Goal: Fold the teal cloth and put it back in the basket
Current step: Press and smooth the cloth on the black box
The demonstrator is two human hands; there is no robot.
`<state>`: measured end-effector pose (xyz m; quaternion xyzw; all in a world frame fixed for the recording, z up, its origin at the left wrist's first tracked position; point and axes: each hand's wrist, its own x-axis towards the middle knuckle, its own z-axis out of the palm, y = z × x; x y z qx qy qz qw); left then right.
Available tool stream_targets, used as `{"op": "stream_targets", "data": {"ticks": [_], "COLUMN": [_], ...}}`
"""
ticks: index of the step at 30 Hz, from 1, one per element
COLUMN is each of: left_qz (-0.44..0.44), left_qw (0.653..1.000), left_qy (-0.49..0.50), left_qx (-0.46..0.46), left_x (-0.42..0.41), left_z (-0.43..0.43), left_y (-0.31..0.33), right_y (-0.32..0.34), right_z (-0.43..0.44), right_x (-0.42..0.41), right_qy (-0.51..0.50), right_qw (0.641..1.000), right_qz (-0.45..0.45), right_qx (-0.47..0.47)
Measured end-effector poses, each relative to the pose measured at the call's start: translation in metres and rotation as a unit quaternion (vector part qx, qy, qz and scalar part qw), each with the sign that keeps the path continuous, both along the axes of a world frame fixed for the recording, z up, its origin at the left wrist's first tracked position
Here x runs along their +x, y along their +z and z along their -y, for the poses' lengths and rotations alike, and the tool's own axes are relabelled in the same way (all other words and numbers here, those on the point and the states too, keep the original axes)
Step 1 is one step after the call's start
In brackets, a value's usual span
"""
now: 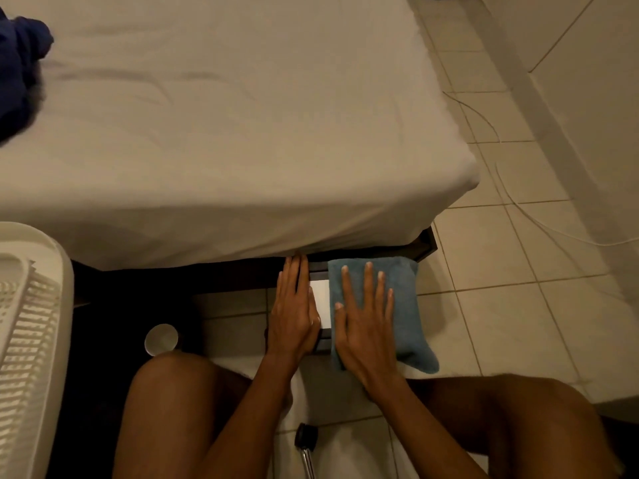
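Note:
The teal cloth (404,305) lies folded into a narrow pad on a small white-topped stand (321,299) between my knees, its right side hanging over the edge. My right hand (366,326) lies flat on the cloth's left half, fingers spread. To its left, my left hand (294,305) rests flat on the stand, fingers together and pointing toward the bed, holding nothing. The white slatted basket (34,326) stands at the far left.
A bed with a pale sheet (224,133) fills the upper view; a dark blue garment (17,70) lies on its left edge. A round white lid (161,339) sits on the dark floor by my left knee. Tiled floor and a thin cable (511,198) are to the right.

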<state>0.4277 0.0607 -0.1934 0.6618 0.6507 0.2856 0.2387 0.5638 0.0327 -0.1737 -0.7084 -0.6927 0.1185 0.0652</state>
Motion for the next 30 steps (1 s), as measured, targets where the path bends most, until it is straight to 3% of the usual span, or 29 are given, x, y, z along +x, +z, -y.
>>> {"op": "stream_targets", "data": {"ticks": [7, 13, 22, 30], "left_qz": [0.035, 0.084, 0.079, 0.056], "left_qw": [0.999, 0.996, 0.996, 0.998], "left_qy": [0.001, -0.006, -0.002, 0.021], "left_qx": [-0.009, -0.018, -0.032, -0.012], "left_x": [0.000, -0.005, -0.003, 0.001], "left_z": [-0.002, 0.002, 0.001, -0.002], "left_y": [0.000, 0.001, 0.001, -0.004], "right_y": [0.006, 0.000, 0.005, 0.009], "right_z": [-0.019, 0.018, 0.011, -0.037], "right_x": [-0.021, -0.026, -0.019, 0.005], "right_qy": [-0.017, 0.004, 0.024, 0.021], "right_qw": [1.000, 0.999, 0.999, 0.997], "right_qz": [-0.001, 0.035, 0.019, -0.067], "right_qx": [0.008, 0.017, 0.015, -0.012]}}
